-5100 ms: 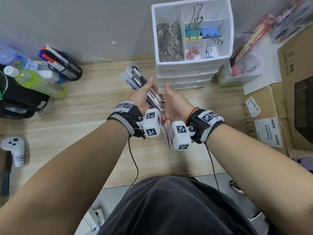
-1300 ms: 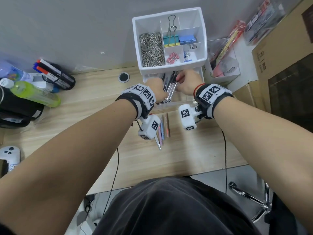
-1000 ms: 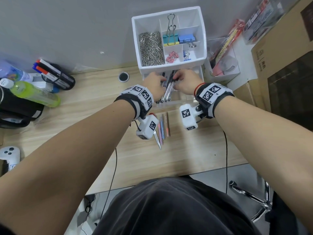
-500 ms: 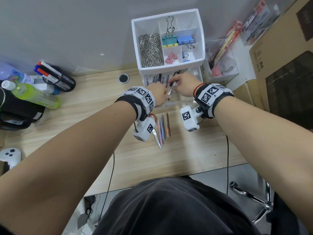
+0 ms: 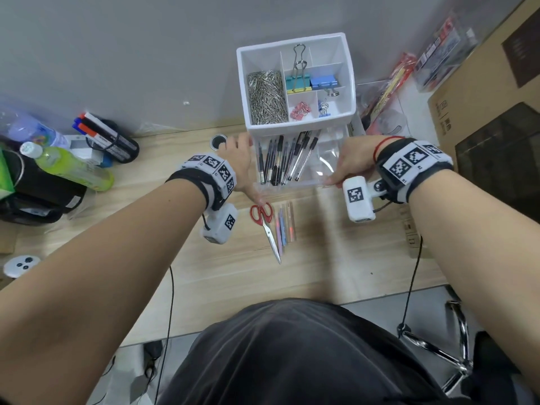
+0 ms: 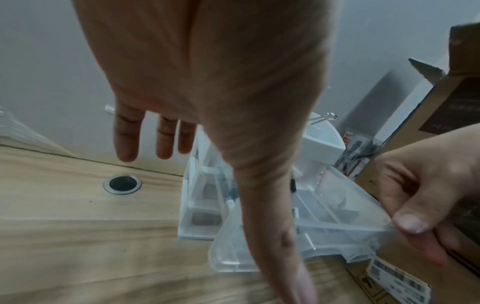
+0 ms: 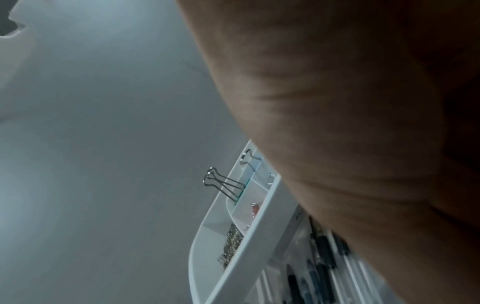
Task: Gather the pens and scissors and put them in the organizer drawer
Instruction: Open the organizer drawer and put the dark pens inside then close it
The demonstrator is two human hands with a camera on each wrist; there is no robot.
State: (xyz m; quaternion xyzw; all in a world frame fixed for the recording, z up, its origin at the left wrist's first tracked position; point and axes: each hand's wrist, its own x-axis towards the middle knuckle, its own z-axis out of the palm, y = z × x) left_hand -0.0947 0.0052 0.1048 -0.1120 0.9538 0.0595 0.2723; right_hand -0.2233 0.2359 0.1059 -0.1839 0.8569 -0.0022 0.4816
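The white organizer (image 5: 301, 125) stands against the wall with its clear top drawer (image 5: 324, 159) pulled out. Several pens (image 5: 280, 162) lie in the drawer's left half, also seen in the right wrist view as pens (image 7: 322, 253). My left hand (image 5: 241, 166) is open beside the drawer's left side, fingers straight (image 6: 124, 139). My right hand (image 5: 347, 168) pinches the drawer's front right corner, thumb (image 6: 410, 222) on top. Red-handled scissors (image 5: 264, 223) and a few thin coloured pens (image 5: 285, 226) lie on the table in front of the drawer.
A bundle of markers (image 5: 108, 138), a green bottle (image 5: 70, 168) and a black bag stand at the left. Cardboard boxes (image 5: 482, 112) crowd the right side. A cable hole (image 5: 218, 140) sits left of the organizer. A chair base (image 5: 438, 349) is below right.
Both hands held the bundle of pens over the drawer and laid it in. The hands have since moved apart; the left is empty, the right now pinches the drawer's corner.
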